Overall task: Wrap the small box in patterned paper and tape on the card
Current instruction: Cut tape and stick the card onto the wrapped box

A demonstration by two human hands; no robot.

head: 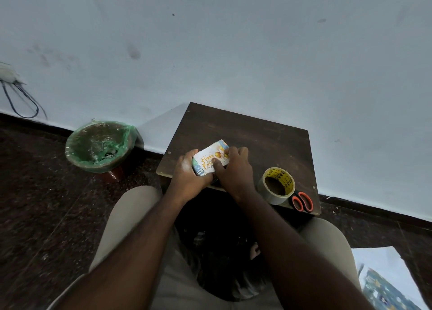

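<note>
- My left hand [187, 171] grips the near-left end of the small box [199, 170], fingers curled round it. That's basically my clamp, so the box can't skid on the table [257, 134].
- The box is already in its blue patterned paper and sits at the table's near-left edge, right in front of me.
- The card [207, 158] lies flat on top of the box. My right hand [235, 169] pins it there, thumb down on the face and fingers hooked over the far edge, so it stays put.
- I can't make out any tape on the card from here, so I reckon that bit isn't done yet.
- The tape roll [277, 184] and scissors [302, 201] sit touching, just right of my right hand, for a quick grab.
- The bin [100, 146] is on the floor to my left for scraps, and the spare patterned paper [385, 288] lies by my right knee.
</note>
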